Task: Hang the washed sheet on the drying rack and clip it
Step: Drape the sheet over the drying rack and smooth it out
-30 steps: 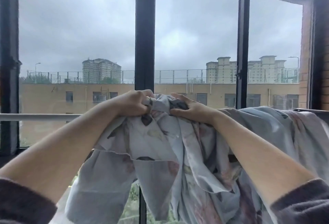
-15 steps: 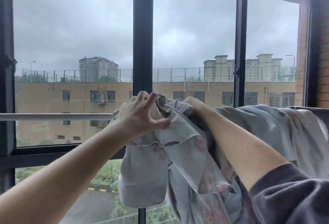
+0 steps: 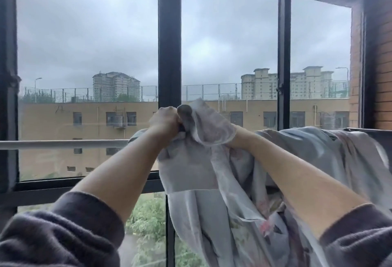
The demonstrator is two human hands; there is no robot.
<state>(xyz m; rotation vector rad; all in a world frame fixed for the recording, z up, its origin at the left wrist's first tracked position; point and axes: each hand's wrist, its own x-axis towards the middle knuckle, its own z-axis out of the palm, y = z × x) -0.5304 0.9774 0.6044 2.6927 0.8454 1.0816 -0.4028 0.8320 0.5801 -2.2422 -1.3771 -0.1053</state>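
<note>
A pale blue sheet (image 3: 314, 152) with a faded floral print is draped in a bunch over the right part of the white drying rail (image 3: 63, 144). My left hand (image 3: 164, 121) is clenched on a fold of the sheet lifted above the rail. My right hand (image 3: 231, 137) is wrapped inside the cloth, so only the wrist shows; it seems to grip the same fold. A flap of the sheet (image 3: 186, 173) hangs down between my forearms. No clip is in view.
The rail runs left to right in front of a black-framed window (image 3: 169, 39). A dark bar (image 3: 379, 134) continues at the far right beside a brick wall (image 3: 381, 65). The left stretch of the rail is bare.
Both hands have raised the bunched fold higher above the rail. My right hand has slipped under the cloth and is now covered by it. The left hand has closed into a fist.
</note>
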